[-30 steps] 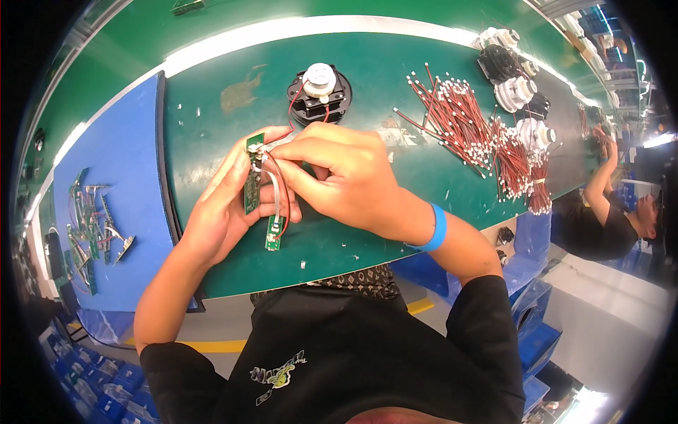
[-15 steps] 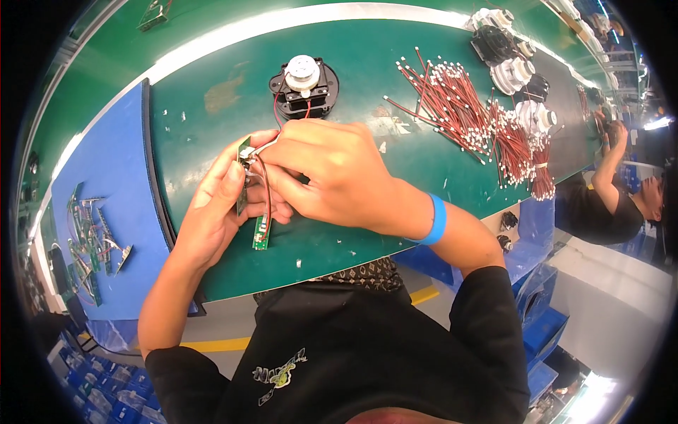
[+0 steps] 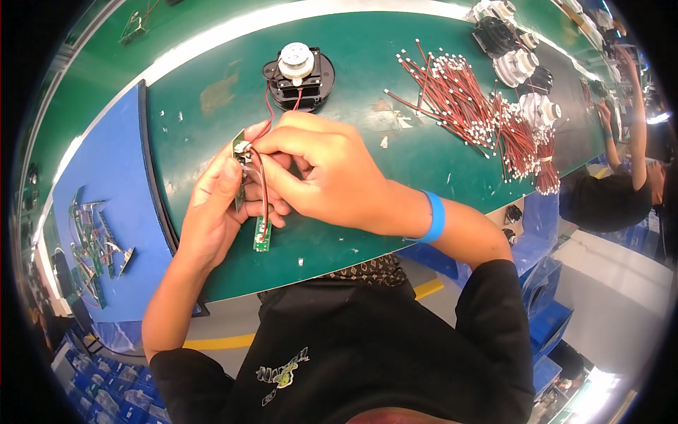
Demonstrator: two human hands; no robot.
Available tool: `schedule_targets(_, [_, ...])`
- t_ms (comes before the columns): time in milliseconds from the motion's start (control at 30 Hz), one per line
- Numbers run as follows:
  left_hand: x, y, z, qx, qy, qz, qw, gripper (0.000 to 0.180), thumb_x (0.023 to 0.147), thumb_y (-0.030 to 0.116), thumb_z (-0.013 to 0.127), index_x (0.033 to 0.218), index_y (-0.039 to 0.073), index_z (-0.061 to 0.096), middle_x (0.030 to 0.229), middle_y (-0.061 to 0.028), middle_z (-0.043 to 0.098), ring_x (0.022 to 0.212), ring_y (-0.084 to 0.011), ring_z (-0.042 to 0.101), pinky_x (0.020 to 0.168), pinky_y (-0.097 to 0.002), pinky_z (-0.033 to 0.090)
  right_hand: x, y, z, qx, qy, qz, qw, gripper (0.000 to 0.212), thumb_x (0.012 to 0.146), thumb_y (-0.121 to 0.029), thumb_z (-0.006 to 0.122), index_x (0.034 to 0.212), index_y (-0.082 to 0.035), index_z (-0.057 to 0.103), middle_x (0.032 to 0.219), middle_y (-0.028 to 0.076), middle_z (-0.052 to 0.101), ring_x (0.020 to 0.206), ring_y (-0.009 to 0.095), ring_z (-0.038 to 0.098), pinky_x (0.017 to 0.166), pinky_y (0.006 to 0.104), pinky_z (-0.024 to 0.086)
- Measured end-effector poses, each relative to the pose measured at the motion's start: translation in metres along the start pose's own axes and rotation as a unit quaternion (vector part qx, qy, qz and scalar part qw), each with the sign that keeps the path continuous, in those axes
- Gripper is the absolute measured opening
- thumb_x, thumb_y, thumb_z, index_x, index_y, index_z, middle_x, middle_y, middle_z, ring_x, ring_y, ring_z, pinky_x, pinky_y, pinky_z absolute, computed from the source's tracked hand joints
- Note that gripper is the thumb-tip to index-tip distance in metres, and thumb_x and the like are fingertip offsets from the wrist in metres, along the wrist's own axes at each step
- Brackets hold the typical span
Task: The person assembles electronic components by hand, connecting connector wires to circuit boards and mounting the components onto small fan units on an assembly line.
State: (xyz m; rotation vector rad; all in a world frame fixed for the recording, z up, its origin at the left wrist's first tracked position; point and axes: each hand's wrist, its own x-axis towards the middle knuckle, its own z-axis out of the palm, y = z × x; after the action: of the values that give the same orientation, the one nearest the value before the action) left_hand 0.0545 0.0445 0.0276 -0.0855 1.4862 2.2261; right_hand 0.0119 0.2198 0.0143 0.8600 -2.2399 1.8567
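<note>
My left hand (image 3: 210, 205) grips a narrow green circuit board (image 3: 238, 150) on edge between thumb and fingers. At its upper end, my right hand (image 3: 335, 173) pinches the end of a red wire lead (image 3: 270, 106) against the white sockets; the fingertips partly hide the plug. That lead runs back to a round black housing (image 3: 323, 86) topped by a white motor-like part (image 3: 296, 60). From the held board, a red-and-black cable (image 3: 263, 180) drops to a smaller green board (image 3: 262, 237), which hangs just below my left fingers.
Heaps of red-and-black cables with white plugs (image 3: 459, 95) lie right of my hands. Beyond them stand several black and white units (image 3: 514, 68). On the left, a blue mat (image 3: 127, 169) bears loose circuit boards (image 3: 92, 244). A co-worker (image 3: 614, 201) sits farther right.
My right fingertips have shifted slightly at the board's upper end, and the red lead now shows more clearly. The view has moved a little. The co-worker's arm is raised higher.
</note>
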Motion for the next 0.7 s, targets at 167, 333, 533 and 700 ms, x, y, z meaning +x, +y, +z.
schedule_targets(167, [-0.003, -0.003, 0.000, -0.001, 0.003, -0.005, 1.000, 0.063, 0.103, 0.044, 0.044, 0.149, 0.004, 0.031, 0.113, -0.0158, 0.062, 0.078, -0.0224, 0.066, 0.066, -0.0360, 0.059, -0.002, 0.000, -0.001, -0.066, -0.008, -0.033, 0.997, 0.007, 0.083, 0.001, 0.068, 0.090, 0.002, 0.067, 0.085, 0.010, 0.068, 0.062, 0.013, 0.062, 0.054, 0.0265, 0.049])
schedule_targets(333, [-0.003, -0.008, -0.009, -0.005, -0.025, 0.004, 1.000, 0.064, 0.102, 0.044, 0.044, 0.149, 0.003, 0.029, 0.101, -0.0151, 0.063, 0.075, -0.0231, 0.066, 0.065, -0.0368, 0.059, 0.001, -0.005, -0.004, -0.066, 0.005, -0.007, 0.998, 0.008, 0.080, 0.001, 0.070, 0.087, 0.001, 0.068, 0.086, 0.009, 0.070, 0.062, 0.012, 0.063, 0.054, 0.0265, 0.049])
schedule_targets(533, [-0.003, -0.006, -0.008, -0.012, -0.014, -0.010, 1.000, 0.063, 0.102, 0.044, 0.044, 0.148, 0.002, 0.030, 0.094, -0.0146, 0.062, 0.073, -0.0235, 0.066, 0.064, -0.0380, 0.060, -0.001, 0.000, 0.002, 0.011, 0.021, 0.010, 1.000, 0.005, 0.081, 0.002, 0.069, 0.085, 0.000, 0.067, 0.084, 0.007, 0.070, 0.056, 0.011, 0.060, 0.053, 0.0249, 0.048])
schedule_targets(700, [-0.004, -0.002, -0.015, 0.008, -0.011, -0.006, 1.000, 0.067, 0.101, 0.046, 0.047, 0.148, 0.002, 0.030, 0.096, -0.0155, 0.062, 0.069, -0.0237, 0.065, 0.061, -0.0388, 0.060, 0.005, 0.000, 0.006, 0.023, 0.003, 0.033, 0.999, 0.004, 0.082, 0.001, 0.069, 0.084, 0.000, 0.066, 0.080, 0.009, 0.068, 0.056, 0.011, 0.061, 0.052, 0.0251, 0.048])
